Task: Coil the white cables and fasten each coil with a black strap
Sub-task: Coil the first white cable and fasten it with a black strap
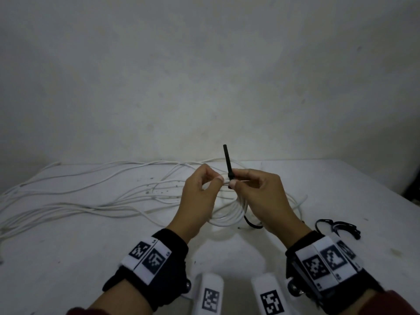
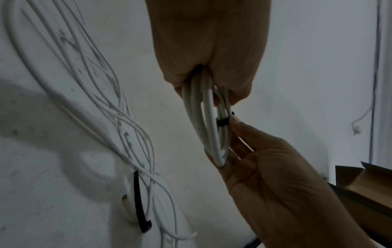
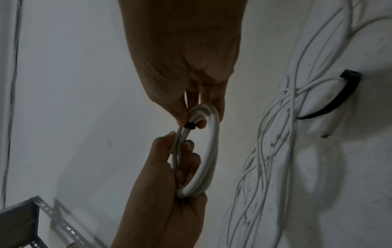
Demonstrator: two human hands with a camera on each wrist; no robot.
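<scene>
Wrist bands with printed markers sit closest to the head camera, and just beyond them both hands meet above the tabletop (image 1: 68, 235). Left hand (image 1: 200, 196) has its fingers curled round one side of a small coil (image 1: 229, 214) of white cable, thumb and forefinger pinching the strands near the top. Right hand (image 1: 259, 196) pinches the black strap (image 1: 228, 164) where it already circles the bundle; in the right wrist view the band shows as a short dark loop across the strands.

What the coming move turns on, as I judge it, is the strap's free tail: it stands nearly upright from the pinch, pointing up and away from the person, while the coil hangs below in a plane roughly edge-on to the head camera. Right hand is the one on the strap, so it is best placed to draw the tail tight; left hand only steadies the coil. Nothing stands between the fingers and the tail.

Loose white cables (image 1: 79, 201) sprawl across the tabletop to the left and behind the hands, well apart from the held coil but possibly joined to it; I cannot tell. Spare black straps (image 1: 338, 226) lie on the right, beside the right wrist, and another (image 1: 252, 223) lies partly hidden under that hand. Two white marker-bearing pieces (image 1: 211, 294) show at the bottom edge. Trailing strands could snag as the coil is set down.
</scene>
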